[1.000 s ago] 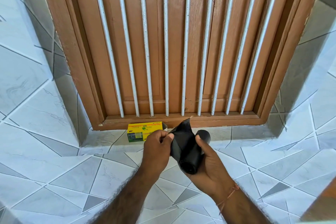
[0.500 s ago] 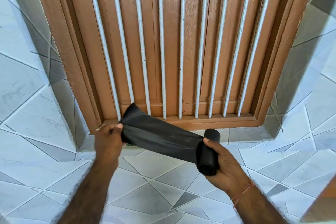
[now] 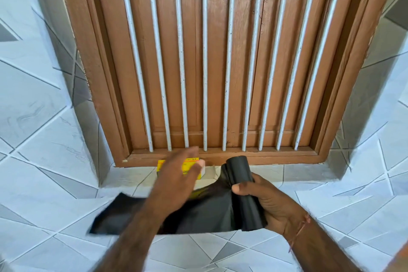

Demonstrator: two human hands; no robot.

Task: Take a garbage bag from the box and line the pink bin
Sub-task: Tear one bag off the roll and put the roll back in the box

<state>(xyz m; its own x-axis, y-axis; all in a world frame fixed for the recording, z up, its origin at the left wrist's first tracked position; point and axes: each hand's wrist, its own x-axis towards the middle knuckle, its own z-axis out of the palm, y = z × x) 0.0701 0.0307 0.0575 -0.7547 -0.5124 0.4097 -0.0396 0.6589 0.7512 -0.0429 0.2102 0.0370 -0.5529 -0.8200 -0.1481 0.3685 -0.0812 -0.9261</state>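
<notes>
My right hand [image 3: 269,203] grips a black roll of garbage bags [image 3: 245,192], held upright at the lower middle. An unrolled black bag [image 3: 123,216] hangs loose from the roll and spreads to the left below my left arm. My left hand [image 3: 178,179] is blurred, its fingers spread, holding nothing, stretched out over the yellow garbage bag box [image 3: 187,166] on the tiled window ledge. The box is largely hidden behind that hand. The pink bin is not in view.
A brown wooden window frame [image 3: 220,157] with white vertical bars [image 3: 204,62] and shut shutters fills the wall ahead. White and grey tiles [image 3: 44,150] cover the wall and the ledge [image 3: 309,172] under the window.
My left hand has let go of the bag's free end and moved right and forward over the box. The unrolled bag now hangs loose. The right hand keeps hold of the roll.
</notes>
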